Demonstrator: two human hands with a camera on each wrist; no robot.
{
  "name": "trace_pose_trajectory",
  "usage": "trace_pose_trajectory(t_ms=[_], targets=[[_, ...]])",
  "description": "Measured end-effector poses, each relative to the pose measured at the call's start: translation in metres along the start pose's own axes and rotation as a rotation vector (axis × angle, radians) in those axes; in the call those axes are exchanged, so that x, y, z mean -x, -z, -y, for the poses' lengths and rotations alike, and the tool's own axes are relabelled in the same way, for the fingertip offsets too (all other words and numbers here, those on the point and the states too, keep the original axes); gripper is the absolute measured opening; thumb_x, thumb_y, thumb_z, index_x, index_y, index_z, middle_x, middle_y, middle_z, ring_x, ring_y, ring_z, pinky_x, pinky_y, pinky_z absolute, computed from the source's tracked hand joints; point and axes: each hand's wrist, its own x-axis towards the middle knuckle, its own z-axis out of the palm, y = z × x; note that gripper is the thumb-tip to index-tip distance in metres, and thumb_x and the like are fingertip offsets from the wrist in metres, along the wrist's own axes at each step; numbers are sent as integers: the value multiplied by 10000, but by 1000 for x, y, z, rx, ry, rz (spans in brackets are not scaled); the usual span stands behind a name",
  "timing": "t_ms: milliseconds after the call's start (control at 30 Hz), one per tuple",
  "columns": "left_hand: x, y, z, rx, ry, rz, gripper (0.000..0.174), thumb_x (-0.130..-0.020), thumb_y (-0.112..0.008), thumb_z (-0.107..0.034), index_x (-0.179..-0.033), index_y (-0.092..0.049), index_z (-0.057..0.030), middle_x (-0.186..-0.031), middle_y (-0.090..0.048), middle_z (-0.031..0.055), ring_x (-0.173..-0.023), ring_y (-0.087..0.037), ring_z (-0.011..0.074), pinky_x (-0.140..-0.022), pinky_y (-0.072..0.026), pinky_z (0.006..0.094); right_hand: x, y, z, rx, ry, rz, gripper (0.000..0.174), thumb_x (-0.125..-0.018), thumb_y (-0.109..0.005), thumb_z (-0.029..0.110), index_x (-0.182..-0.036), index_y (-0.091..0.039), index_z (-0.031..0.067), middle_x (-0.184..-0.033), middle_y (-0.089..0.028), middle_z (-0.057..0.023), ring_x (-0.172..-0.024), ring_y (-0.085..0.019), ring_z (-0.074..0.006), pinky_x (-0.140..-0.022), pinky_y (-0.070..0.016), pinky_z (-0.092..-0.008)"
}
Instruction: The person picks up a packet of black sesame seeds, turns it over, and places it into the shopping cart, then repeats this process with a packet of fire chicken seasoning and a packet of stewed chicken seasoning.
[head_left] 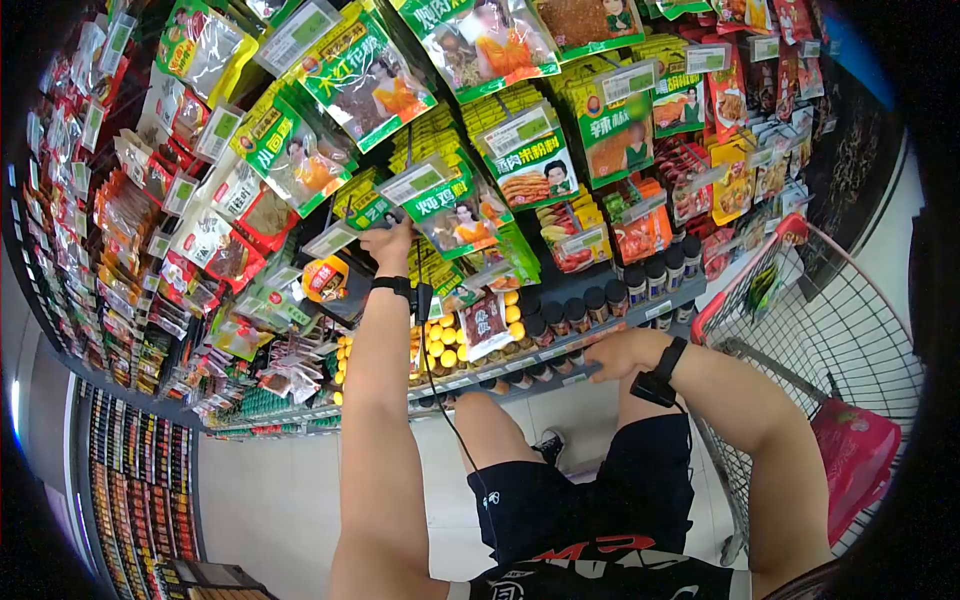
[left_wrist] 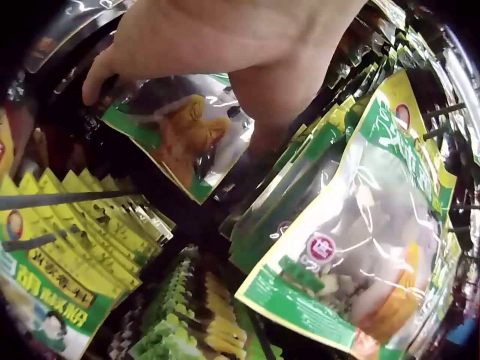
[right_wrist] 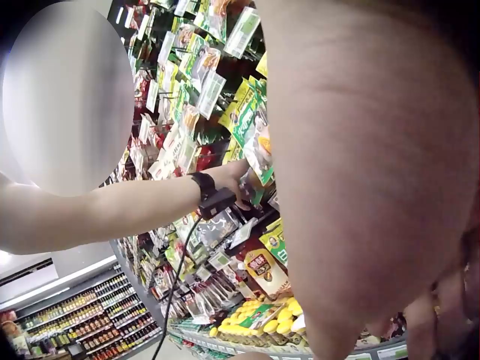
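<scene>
My left hand (head_left: 388, 246) reaches in among hanging green and yellow seasoning packets. In the left wrist view the hand (left_wrist: 225, 45) is over a green-edged packet (left_wrist: 187, 139), its thumb and fingers spread around the top; whether they pinch it is hidden. Beside it hangs a larger clear-front packet (left_wrist: 337, 247). My right hand (head_left: 622, 352) is low by the shelf edge (head_left: 545, 352), near dark-capped jars (head_left: 597, 300), and its fingertips are hard to make out. The right wrist view shows it very close (right_wrist: 367, 172), with the left hand (right_wrist: 229, 180) beyond among packets.
A wire shopping cart (head_left: 800, 300) with a pink bag (head_left: 856, 455) stands at the right. Price tags (head_left: 417, 180) stick out between the packets. Yellow-capped bottles (head_left: 445, 345) line the lower shelf. Bottle shelves (head_left: 140, 470) stand at the far left.
</scene>
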Motion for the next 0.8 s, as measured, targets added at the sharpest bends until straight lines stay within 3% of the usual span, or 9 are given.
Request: trace_pose_trajectory(t_ms=[367,433,467,533,567,633,667,700,800], targets=[[14,0,22,175,-14,-193,1133,-569,-866,-489,-1322,-299,139,-1308,-378,330,-1235,-397,461,-1041,-380,515,-3,-2,-7,4,4,28,575,-864,-598,509,-1265,-590,97,-1243,-601,-182,-1185,-548,-361,-961,-438,-455],[22,2,28,705,-201,-44,588,-724,-807,-193,-1192,-521,19,-1085,-616,145,-880,-632,263,-742,-558,390,-12,-8,-10,13,-39,84,561,-859,-611,491,-1245,-590,84,-1255,-593,-183,-1181,-550,-343,-945,-444,-451],[35,12,26,775,-146,-4,351,-770,-743,-58,-1084,-589,-30,-914,-647,69,-713,-624,182,-604,-540,300,-23,-17,-19,-7,22,44,534,-858,-612,467,-1203,-608,59,-1193,-623,-185,-1124,-581,-337,-902,-459,-454],[42,32,35,883,12,354,163,-818,-714,-133,-908,-586,-87,-824,-637,39,-685,-597,152,-558,-475,299,-17,-19,-14,-4,52,23,485,-851,-613,422,-1108,-647,12,-1044,-672,-184,-987,-633,-334,-806,-480,-466],[28,21,54,1005,-61,370,170,-842,-693,-208,-839,-554,-111,-758,-606,16,-656,-565,149,-578,-467,316,-8,-7,-5,31,29,50,465,-845,-614,402,-1055,-667,-9,-957,-692,-182,-906,-654,-337,-754,-486,-475],[91,67,20,882,44,323,200,-839,-680,-280,-846,-545,-133,-776,-575,12,-651,-550,149,-568,-467,321,-18,-17,-9,11,-81,57,415,-862,-629,465,-860,-736,64,-861,-705,-89,-794,-652,-246,-701,-492,-419],[87,73,26,918,116,403,201,-835,-678,-287,-871,-551,-135,-777,-560,8,-644,-542,164,-574,-475,335,-17,-18,-9,32,-81,54,398,-863,-630,464,-867,-747,83,-879,-712,-76,-818,-660,-244,-718,-497,-418],[62,65,54,956,-18,423,238,-839,-664,-301,-953,-554,-124,-876,-556,17,-732,-547,179,-644,-482,375,-18,-18,-8,61,-70,55,382,-864,-632,463,-873,-758,103,-897,-719,-63,-842,-668,-242,-735,-502,-417],[128,93,33,931,45,366,304,-850,-645,-306,-1038,-530,-96,-1033,-524,39,-906,-526,181,-743,-462,384,-26,-22,-9,86,-85,46,360,-864,-638,449,-896,-764,114,-912,-724,-47,-867,-670,-241,-738,-504,-414]])
